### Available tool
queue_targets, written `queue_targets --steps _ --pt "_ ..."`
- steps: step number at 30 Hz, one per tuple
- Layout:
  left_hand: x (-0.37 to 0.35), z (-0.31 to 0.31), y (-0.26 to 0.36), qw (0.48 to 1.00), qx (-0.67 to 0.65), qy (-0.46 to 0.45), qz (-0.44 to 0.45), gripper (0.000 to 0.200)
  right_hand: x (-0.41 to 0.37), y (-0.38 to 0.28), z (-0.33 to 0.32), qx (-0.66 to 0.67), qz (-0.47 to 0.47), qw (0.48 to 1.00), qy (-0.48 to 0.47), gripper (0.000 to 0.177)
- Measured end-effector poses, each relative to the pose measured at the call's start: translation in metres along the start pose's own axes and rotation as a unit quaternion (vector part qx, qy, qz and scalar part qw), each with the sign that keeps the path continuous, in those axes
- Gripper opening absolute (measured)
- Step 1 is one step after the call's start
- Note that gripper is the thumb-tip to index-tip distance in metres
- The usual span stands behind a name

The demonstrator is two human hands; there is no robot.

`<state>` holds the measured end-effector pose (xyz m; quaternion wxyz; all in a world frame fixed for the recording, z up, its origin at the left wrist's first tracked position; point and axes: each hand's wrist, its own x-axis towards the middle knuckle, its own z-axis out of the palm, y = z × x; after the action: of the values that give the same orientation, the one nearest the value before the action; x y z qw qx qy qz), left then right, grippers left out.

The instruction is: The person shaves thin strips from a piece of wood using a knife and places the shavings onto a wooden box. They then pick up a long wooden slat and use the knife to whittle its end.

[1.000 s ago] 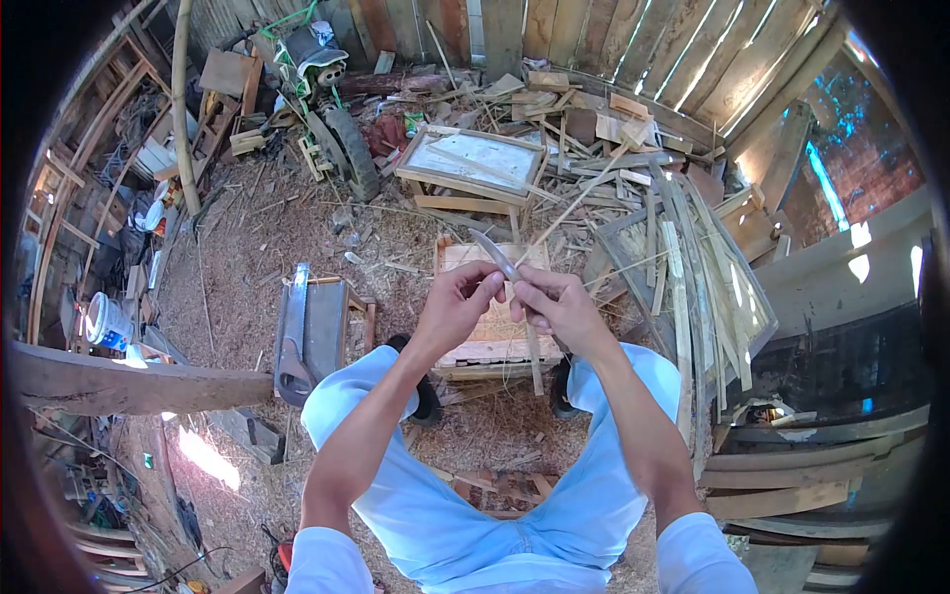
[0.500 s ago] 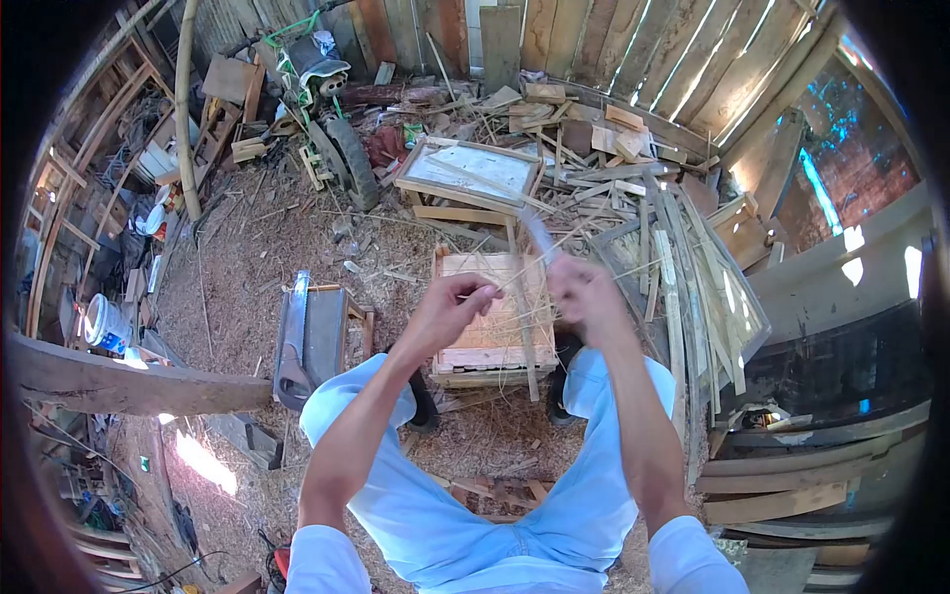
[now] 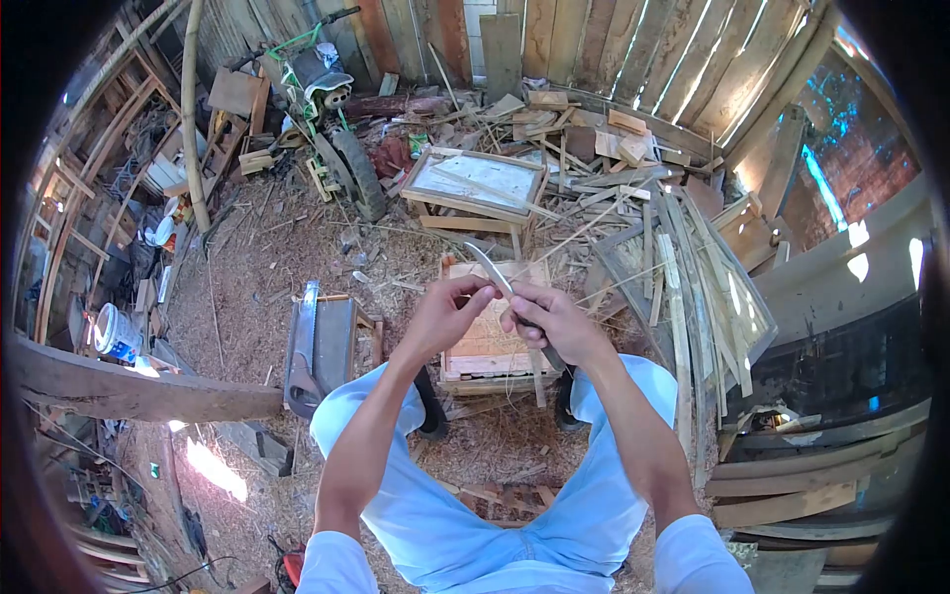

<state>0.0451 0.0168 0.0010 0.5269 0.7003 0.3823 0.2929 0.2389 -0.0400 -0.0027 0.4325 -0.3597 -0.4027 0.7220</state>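
Note:
My right hand is wrapped round the dark handle of a knife, whose pale, curved blade points up and left. Close beside it, my left hand is closed in a pinch near the blade; what lies between its fingertips is too small to make out. Thin pale strips stretch up and right from behind my right hand. Under both hands stands a low wooden box-like stand with a light slatted top, between my feet.
A hand saw rests on a small dark-topped bench by my left knee. Ahead lies a framed white panel, with scrap wood heaped behind it. Long boards lean at right. A motorbike stands at the back left.
The knife has swung from pointing away on the right to lie beside my left fingertips. My right hand has moved left and down towards my left hand, which stays nearly in place.

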Motion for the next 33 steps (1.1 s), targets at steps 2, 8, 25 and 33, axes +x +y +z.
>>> queue_targets --steps 2,8,25,33 --pt "0.001 0.004 0.002 1.0 0.018 -0.002 0.005 0.021 0.0 0.002 -0.001 -0.005 -0.008 1.0 0.013 0.031" --pt "-0.001 0.004 -0.015 0.999 0.046 0.007 0.012 0.021 -0.007 -0.003 -0.019 0.026 0.03 0.993 0.108 0.029" --pt "-0.002 0.015 -0.01 0.999 0.015 0.029 -0.001 0.021 -0.01 -0.001 0.003 0.004 0.009 0.999 0.032 0.03" --pt "-0.005 0.013 -0.013 0.999 0.035 0.024 -0.009 0.021 -0.007 0.005 -0.008 0.103 0.089 0.99 0.031 0.033"
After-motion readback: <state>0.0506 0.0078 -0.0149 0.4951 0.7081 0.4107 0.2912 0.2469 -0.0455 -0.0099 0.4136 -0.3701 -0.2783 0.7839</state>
